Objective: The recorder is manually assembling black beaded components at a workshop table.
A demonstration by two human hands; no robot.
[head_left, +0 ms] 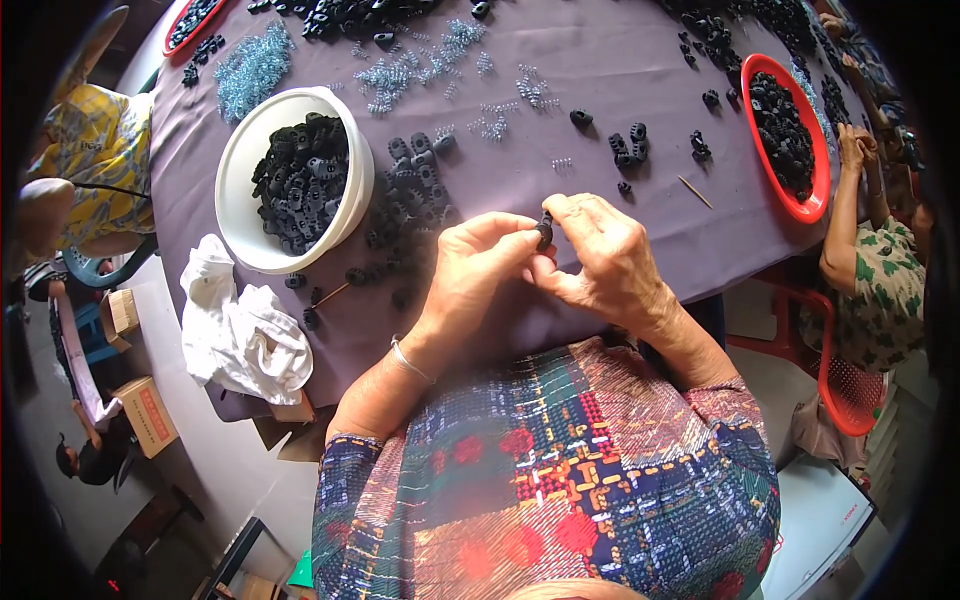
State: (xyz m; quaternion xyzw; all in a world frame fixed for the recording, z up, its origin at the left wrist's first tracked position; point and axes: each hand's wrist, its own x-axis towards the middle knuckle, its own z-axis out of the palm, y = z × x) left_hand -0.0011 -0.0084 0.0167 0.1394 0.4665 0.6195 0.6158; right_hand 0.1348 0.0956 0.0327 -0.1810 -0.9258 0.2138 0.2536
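Observation:
Just in front of my chest, both hands are closed on one small black cord lock (544, 232). My left hand (472, 268) pinches it from the left between thumb and fingers. From the right, my right hand (608, 255) grips its upper end, with the thumb tucked below. The fingers cover most of the piece. Loose black cord lock parts (628, 150) lie beyond my right hand, and a single clear coil spring (562, 165) rests just past my fingertips. More black cord locks (415, 185) lie in a cluster left of my left hand.
A white tub (366, 190) holding black cord locks stands at left, with a crumpled white cloth (245, 345) nearer me. Springs (415, 75) are heaped farther back. A red tray (800, 212) of black parts and a thin stick (695, 192) lie right. Co-workers sit on both sides.

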